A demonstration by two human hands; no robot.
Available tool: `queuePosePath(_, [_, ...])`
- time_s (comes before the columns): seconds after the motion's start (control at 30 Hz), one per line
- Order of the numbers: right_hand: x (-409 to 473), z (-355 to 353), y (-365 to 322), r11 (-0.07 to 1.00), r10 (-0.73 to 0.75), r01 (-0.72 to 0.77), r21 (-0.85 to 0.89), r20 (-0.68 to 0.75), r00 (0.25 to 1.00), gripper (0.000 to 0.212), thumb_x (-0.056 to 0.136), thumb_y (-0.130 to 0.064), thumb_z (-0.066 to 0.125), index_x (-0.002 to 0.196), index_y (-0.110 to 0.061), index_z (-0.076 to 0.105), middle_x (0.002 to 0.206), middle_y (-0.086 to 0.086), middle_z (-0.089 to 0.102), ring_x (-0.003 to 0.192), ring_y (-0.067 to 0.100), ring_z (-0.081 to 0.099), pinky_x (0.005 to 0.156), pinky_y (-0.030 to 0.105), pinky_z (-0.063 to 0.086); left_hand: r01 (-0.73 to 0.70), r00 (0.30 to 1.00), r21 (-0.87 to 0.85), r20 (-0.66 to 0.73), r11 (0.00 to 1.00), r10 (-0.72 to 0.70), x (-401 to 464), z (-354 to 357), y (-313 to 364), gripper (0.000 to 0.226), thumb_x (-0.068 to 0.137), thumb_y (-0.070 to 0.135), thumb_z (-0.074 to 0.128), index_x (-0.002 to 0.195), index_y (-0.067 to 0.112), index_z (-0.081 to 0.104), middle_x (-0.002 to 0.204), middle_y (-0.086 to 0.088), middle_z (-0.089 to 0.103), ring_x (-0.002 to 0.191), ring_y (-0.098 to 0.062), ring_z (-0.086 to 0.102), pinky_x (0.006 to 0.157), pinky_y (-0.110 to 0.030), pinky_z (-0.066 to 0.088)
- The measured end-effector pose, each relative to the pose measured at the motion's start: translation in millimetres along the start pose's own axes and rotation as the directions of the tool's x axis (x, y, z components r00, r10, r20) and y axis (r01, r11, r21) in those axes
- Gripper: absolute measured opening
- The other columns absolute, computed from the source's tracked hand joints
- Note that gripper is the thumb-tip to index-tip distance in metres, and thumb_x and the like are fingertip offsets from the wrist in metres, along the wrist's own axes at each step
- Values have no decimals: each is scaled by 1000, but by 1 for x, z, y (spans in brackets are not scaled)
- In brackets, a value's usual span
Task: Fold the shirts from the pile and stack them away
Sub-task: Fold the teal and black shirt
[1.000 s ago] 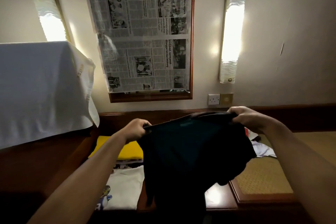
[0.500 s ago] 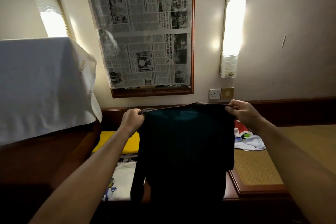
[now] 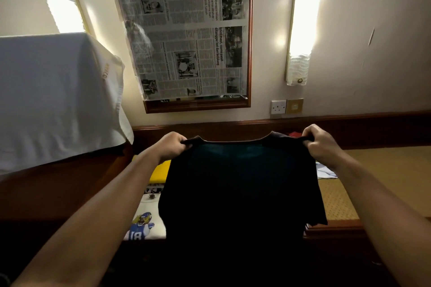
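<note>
Hands, left (image 3: 171, 147) and right (image 3: 320, 141), pinch dark shirt (image 3: 240, 189) shoulders

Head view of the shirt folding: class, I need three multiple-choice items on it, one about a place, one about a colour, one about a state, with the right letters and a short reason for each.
1. Where does the yellow shirt lie?
A. on the desk, behind the held shirt's left edge
B. over the right arm
C. pinned to the wall

2. What colour is the held shirt?
A. white
B. dark, near black
C. red

3. How is the held shirt kept up?
A. it lies flat on the desk
B. one hand holds it
C. both hands grip its shoulders

Answers:
1 A, the yellow shirt peeks out there.
2 B, the dark shirt reads near black.
3 C, the left hand and right hand each pinch a shoulder.
</note>
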State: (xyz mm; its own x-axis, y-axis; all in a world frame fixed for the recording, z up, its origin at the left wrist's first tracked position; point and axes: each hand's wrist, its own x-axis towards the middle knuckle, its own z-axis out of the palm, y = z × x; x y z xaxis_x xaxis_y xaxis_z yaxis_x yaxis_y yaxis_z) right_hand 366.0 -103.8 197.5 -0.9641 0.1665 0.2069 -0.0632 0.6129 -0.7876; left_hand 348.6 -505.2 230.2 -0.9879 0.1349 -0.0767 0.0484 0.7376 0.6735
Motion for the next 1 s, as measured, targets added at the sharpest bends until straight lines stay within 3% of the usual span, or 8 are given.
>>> queuePosePath(0.17, [-23,13,14,994,110,-109,-16,240,965,25,86,13,47,95,-8,56,89,11,57,73,17,51,59,28,40,-35,999,-173,-25,984,31,-4,19,-10,26,92,-8,48,95,7,69,86,-8,66,73,-15,62,59,-20,48])
queuePosePath(0.37, [-40,18,40,969,246,-230,-94,479,843,31,91,8,50,106,-15,63,101,10,62,81,20,60,59,26,46,18,999,-315,31,949,-9,-5,48,-25,11,98,12,51,96,9,61,80,-7,62,70,-15,60,56,-20,46])
queuePosePath(0.5, [-44,26,58,980,195,-167,-106,389,900,11,89,-21,67,89,-11,71,90,12,67,79,23,65,64,31,47,-24,996,91,90,996,15,-4,58,-45,7,89,3,54,91,10,55,85,-10,57,81,-24,55,61,-27,40])
queuePosePath(0.6, [-46,38,66,990,143,-135,-49,287,947,13,91,-16,64,87,-7,71,91,20,68,78,29,64,66,38,48,5,992,460,108,888,-61,-6,62,-55,13,93,8,50,80,11,50,75,-6,49,80,-25,47,59,-32,31])
queuePosePath(0.67, [-45,45,68,993,115,-113,-25,196,974,12,93,-10,60,86,-12,70,90,18,67,79,27,62,68,37,47,53,987,539,97,841,-125,-7,65,-60,20,96,12,48,76,10,50,68,-5,44,75,-26,45,53,-31,27])
queuePosePath(0.73, [-43,50,70,996,77,-72,-59,98,992,14,93,-7,58,92,-12,71,93,14,68,86,28,62,76,37,48,91,980,445,120,891,-160,-7,69,-71,29,98,19,48,70,11,50,63,-4,42,66,-23,42,52,-31,24])
queuePosePath(0.87, [-44,52,70,991,74,-76,-107,-29,997,18,93,-1,53,100,-8,68,96,12,67,87,27,60,71,31,44,128,979,-156,178,979,-100,-11,76,-97,23,98,23,54,89,5,65,71,-9,49,68,-20,43,62,-30,28])
queuePosePath(1.0, [-45,53,74,974,44,-71,-216,-128,991,21,93,-1,50,102,-8,68,96,12,67,85,25,58,70,28,39,91,977,-292,210,952,-29,-7,76,-112,19,95,23,57,91,5,61,83,-9,58,76,-17,53,67,-27,39])
